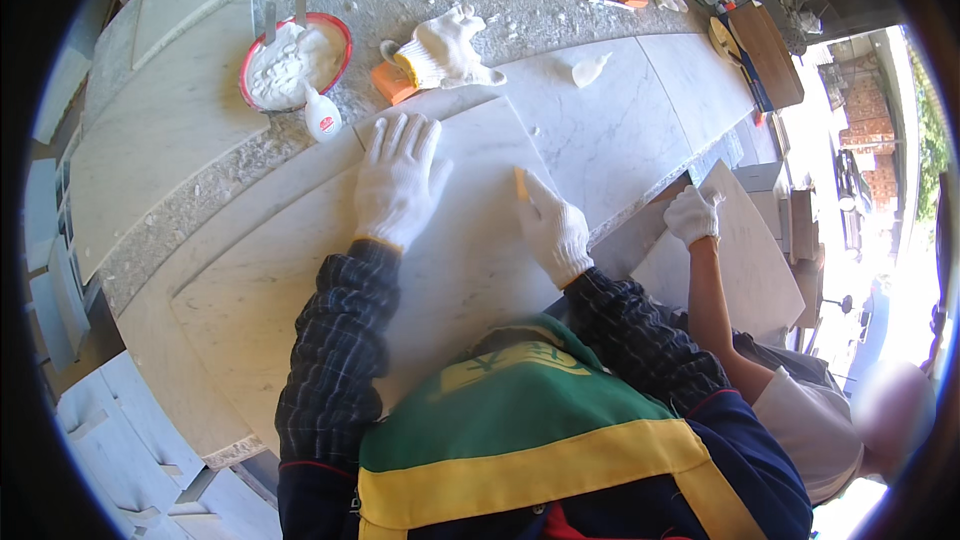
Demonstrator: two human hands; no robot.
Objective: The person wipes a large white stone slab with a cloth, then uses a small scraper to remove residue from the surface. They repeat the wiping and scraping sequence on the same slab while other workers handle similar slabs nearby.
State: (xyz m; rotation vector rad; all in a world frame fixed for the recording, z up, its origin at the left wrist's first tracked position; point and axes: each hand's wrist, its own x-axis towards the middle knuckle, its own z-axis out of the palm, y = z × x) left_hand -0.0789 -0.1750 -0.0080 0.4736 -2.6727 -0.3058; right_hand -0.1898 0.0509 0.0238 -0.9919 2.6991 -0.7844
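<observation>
From here I see the pale marble slab (460,270) lying flat beneath both sleeved forearms (345,330), which reach forward, spread apart. The gloved left hand (398,180) rests palm down near its far edge, fingers extended, gripping nothing. The gloved right hand (553,230), by the slab's right edge, is partly curled, pinching a small yellow piece (520,183).

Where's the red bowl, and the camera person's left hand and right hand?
Red bowl (347,52): head view, right side of its rim.
Left hand (396,187): head view, back of the white glove.
Right hand (556,234): head view, back of the white glove.
</observation>
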